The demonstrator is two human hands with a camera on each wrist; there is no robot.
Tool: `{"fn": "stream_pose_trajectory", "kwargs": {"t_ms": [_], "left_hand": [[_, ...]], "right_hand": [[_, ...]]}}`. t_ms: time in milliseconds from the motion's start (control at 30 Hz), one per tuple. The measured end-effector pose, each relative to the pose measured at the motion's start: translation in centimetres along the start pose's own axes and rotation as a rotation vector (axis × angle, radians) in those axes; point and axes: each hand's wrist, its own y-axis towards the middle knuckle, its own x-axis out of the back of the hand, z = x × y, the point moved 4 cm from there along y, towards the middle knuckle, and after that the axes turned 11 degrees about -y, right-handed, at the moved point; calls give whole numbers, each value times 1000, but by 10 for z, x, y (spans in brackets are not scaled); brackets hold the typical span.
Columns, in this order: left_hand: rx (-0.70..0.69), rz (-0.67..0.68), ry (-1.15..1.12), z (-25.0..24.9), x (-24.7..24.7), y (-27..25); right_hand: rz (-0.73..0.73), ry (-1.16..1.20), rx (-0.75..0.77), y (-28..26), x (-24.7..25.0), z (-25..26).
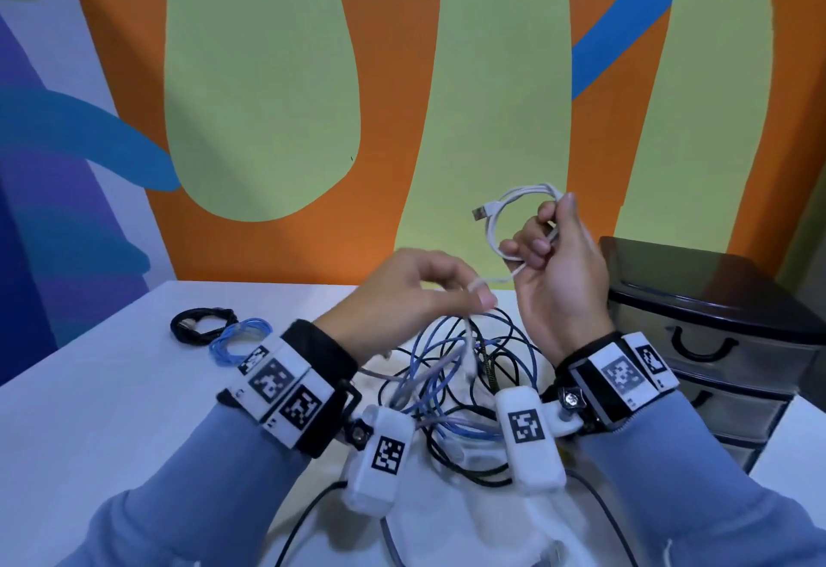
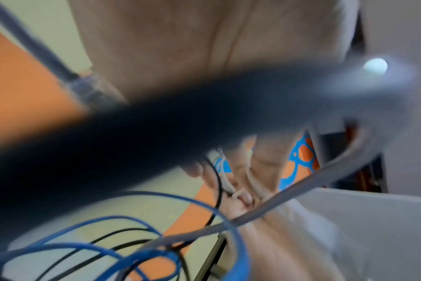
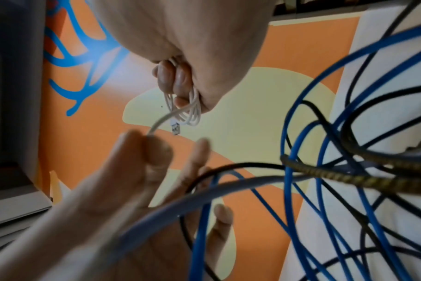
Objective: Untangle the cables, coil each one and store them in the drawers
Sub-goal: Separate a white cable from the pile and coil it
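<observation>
My right hand (image 1: 543, 233) is raised above the table and grips a small coil of white USB cable (image 1: 514, 218), its plug (image 1: 480, 212) sticking out to the left. My left hand (image 1: 476, 294) pinches the free tail of that white cable just below the coil. In the right wrist view the white coil (image 3: 186, 108) hangs from my curled fingers and the left hand (image 3: 151, 148) holds the tail. A tangle of blue, black, grey and braided cables (image 1: 456, 370) lies on the table under both hands. The left wrist view is blurred by a dark cable (image 2: 156, 129) close to the lens.
A coiled black cable (image 1: 203, 324) and a coiled light blue cable (image 1: 241, 338) lie at the table's left rear. A dark drawer unit (image 1: 715, 334) with shut drawers stands at the right. A white cloth (image 1: 469, 513) lies under the tangle. The painted wall is close behind.
</observation>
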Motion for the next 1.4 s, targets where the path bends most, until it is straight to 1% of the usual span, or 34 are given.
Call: {"fn": "stream_pose_trajectory", "kwargs": {"t_ms": [67, 133, 267, 333, 433, 500, 567, 767, 833, 933, 1000, 1067, 1133, 1200, 1267, 1300, 1400], "left_hand": [[-9, -150, -160, 1, 16, 3], [45, -223, -283, 7, 28, 3], [125, -372, -456, 14, 45, -2], [152, -385, -648, 14, 47, 0], [165, -369, -1018, 10, 46, 0], [153, -341, -1130, 9, 44, 0], [154, -335, -1122, 12, 41, 1], [166, -442, -967, 21, 38, 5], [132, -476, -916, 21, 40, 6], [69, -521, -831, 19, 46, 6], [59, -513, -776, 19, 46, 4], [71, -472, -811, 17, 41, 3], [58, -428, -884, 14, 37, 3], [12, -421, -893, 10, 36, 4], [-27, -425, -830, 7, 35, 4], [-41, -424, -784, 6, 34, 4], [-86, -393, -634, 3, 31, 4]], "right_hand": [[18, 28, -46, -3, -3, -7], [48, 74, -87, -6, -8, -13], [120, 203, -165, -9, -14, -18], [150, 248, -208, -11, -16, -21], [198, 250, -246, -14, -20, -24], [227, 233, -261, -15, -22, -24], [226, 215, -267, -17, -23, -25], [106, 240, -237, -11, -13, -27], [123, 218, -246, -12, -12, -26], [206, 150, -286, -16, -16, -26], [259, 73, -297, -20, -20, -26], [280, -21, -276, -23, -23, -27], [245, -72, -240, -23, -24, -27], [163, -75, -211, -21, -21, -27], [97, -68, -193, -18, -17, -26], [89, -72, -192, -17, -16, -26], [142, -126, -213, -19, -18, -27]]}}
